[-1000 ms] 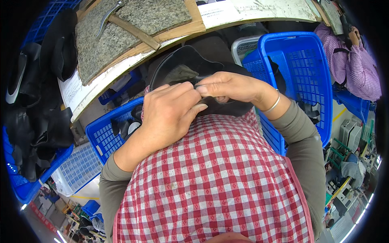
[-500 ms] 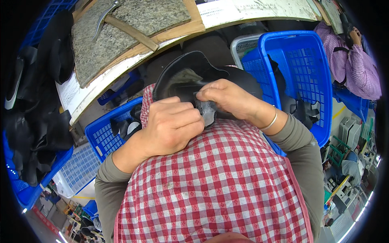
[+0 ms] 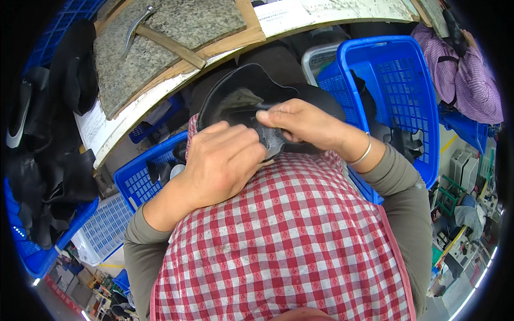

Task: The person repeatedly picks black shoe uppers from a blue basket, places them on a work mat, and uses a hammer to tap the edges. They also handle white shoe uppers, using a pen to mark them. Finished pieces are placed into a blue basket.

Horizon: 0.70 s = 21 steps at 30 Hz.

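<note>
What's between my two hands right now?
In the head view, a greyish part of the black piece shows between the left hand and right hand.

A hammer [image 3: 167, 44] lies on a stone slab [image 3: 209, 24] on the table [image 3: 369, 12]. Lower stand a blue basket [image 3: 405, 80] and, leftward, a white crate [image 3: 104, 227]. Far right: a person [image 3: 465, 83].

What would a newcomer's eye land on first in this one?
Probably the red-and-white checked apron, which fills the lower middle. Just above it, the left hand and right hand are curled over a black leather-like piece. After that, likely the big blue basket at upper right and the hammer lying on a speckled slab at upper left.
</note>
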Available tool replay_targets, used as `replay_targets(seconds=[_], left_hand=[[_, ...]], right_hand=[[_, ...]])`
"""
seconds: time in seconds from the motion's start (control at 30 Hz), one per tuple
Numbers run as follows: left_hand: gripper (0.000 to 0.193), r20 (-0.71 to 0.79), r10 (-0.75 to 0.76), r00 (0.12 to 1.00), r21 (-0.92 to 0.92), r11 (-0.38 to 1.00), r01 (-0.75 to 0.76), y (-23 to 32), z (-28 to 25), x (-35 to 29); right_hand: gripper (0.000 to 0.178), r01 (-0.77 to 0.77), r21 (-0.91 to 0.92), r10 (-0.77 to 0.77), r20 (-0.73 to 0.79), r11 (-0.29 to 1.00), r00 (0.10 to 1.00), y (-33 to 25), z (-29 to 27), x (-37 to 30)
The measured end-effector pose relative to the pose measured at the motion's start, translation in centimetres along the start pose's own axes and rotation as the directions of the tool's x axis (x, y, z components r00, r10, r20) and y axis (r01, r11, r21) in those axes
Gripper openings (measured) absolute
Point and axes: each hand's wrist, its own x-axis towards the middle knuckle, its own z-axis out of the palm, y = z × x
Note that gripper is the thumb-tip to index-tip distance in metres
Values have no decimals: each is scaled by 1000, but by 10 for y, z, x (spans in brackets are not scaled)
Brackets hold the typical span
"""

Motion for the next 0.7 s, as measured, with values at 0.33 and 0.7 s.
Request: replay_targets(seconds=[0.33,0.7], left_hand=[[29,-31,-117,993,37,992,118,6,4,0],[26,-104,-14,995,74,997,22,5,12,-7]], right_hand=[[40,303,-593,-43,411,746,910,-24,-26,-1],[33,169,-312,-178,-2,935,984,17,6,-3]])
